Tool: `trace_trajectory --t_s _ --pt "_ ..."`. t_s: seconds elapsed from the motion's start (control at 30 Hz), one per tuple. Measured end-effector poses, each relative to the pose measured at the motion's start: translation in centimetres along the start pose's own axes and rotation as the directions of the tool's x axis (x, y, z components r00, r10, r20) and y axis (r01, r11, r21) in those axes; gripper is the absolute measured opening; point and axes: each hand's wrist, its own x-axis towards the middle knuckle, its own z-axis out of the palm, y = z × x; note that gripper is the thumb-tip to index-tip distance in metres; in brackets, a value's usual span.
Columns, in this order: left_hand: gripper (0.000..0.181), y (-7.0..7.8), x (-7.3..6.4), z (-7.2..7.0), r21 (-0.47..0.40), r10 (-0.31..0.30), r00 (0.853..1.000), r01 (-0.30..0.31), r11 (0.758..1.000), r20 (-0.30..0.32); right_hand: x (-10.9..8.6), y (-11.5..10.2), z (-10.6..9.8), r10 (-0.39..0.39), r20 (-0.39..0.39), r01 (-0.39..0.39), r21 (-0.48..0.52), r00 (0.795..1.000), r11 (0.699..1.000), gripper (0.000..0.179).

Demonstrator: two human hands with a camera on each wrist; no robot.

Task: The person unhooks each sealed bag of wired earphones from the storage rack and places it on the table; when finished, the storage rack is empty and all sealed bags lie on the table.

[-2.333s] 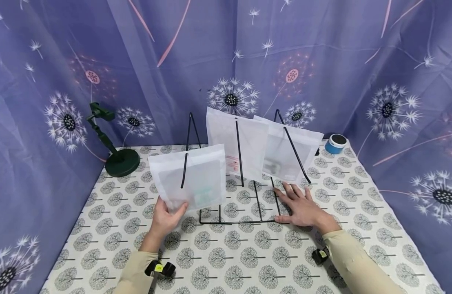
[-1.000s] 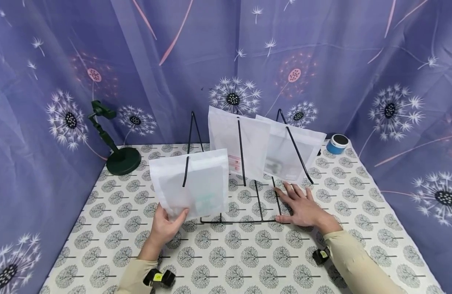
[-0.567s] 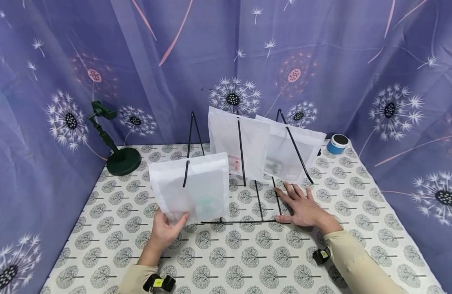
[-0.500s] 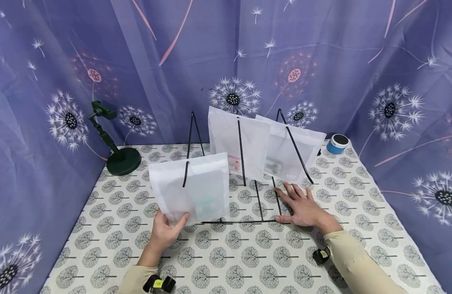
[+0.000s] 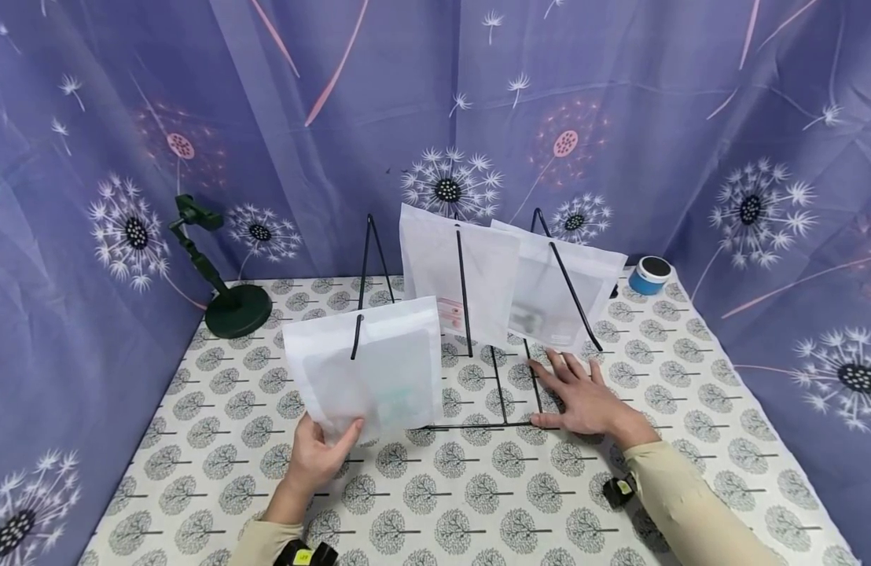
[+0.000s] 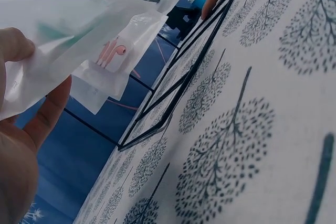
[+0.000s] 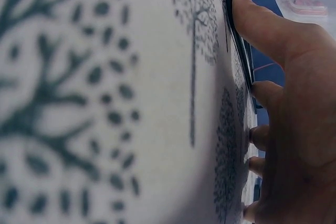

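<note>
My left hand (image 5: 319, 456) pinches the lower left part of a translucent white pouch (image 5: 372, 369) between thumb and fingers. A pale green shape (image 6: 65, 38) shows through the pouch. The left prong (image 5: 357, 334) of a black wire rack (image 5: 502, 389) passes through the hole in the pouch's top strip, and its tip points toward me. My right hand (image 5: 580, 399) lies spread with straight fingers over the rack's right front corner; its thumb touches the front wire. Part of the rack's base is hidden behind the held pouch.
On the middle prong hangs a pouch (image 5: 435, 259) with pink earphones showing, and on the right prong another pouch (image 5: 584, 291) with dark earphones. A green stand (image 5: 237, 310) is at the back left, a blue-and-white round container (image 5: 649, 275) at the back right. Purple curtains (image 5: 315, 157) enclose the tree-patterned tabletop (image 5: 435, 503).
My left hand and its pouch have moved down and toward me, the hole sliding along the prong toward its tip. My right hand has stayed on the rack's corner.
</note>
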Motion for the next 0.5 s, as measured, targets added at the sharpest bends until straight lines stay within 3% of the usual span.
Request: trace_trajectory --t_s 0.5 --pt "0.048 0.4 -1.2 0.1 0.017 0.018 1.000 -0.018 1.000 -0.022 0.0 0.1 0.1 -0.004 -0.002 0.004 0.003 1.000 1.000 0.097"
